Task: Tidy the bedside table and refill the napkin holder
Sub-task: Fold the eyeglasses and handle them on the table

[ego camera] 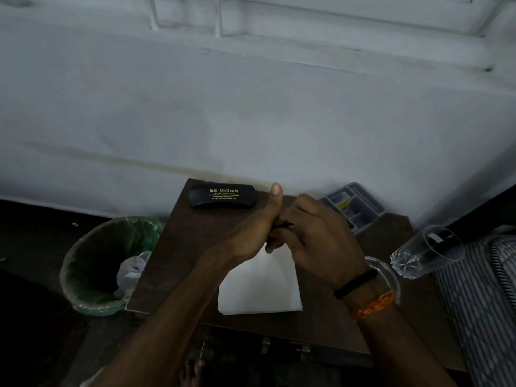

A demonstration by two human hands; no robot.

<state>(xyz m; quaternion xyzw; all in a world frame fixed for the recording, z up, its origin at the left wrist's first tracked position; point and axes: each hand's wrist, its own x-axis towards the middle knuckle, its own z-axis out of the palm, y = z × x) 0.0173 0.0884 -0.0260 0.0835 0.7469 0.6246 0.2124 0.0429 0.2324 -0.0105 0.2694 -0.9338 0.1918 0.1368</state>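
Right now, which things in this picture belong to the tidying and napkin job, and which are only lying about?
Belong to the job:
- bedside table
- white napkins
- small dark object held between left hand and right hand
- spectacle case
- grey tray
- drinking glass

Only lying about:
- waste bin
- striped fabric

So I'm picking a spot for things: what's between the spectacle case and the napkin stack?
In the head view, both hands, joined over the table.
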